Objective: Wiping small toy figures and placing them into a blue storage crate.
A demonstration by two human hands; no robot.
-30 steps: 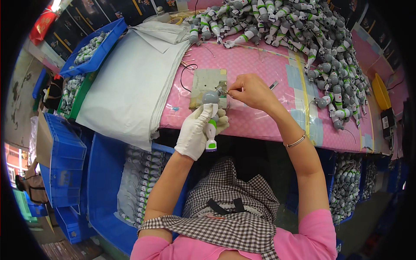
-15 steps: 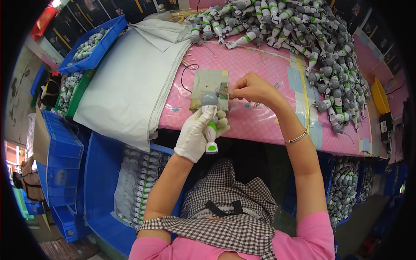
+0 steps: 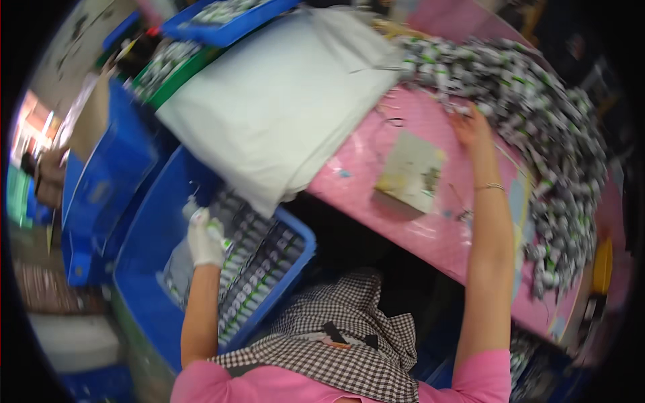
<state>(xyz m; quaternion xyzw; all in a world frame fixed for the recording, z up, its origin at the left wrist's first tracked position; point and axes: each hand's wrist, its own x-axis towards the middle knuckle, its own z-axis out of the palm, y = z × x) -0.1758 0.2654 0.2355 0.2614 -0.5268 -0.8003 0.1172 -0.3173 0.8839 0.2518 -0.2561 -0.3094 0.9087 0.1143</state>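
Two hands are spread wide apart: the gloved left hand grips a tube over the blue crate; the right hand, grip unclear, could topple the pile.

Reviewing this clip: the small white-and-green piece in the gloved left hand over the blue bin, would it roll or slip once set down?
The piece looks slim and rounded, so it may roll on a flat surface. Laid among the packed rows in the blue bin, it would probably stay put. The gloved left hand holds it alone, suggesting it is light.
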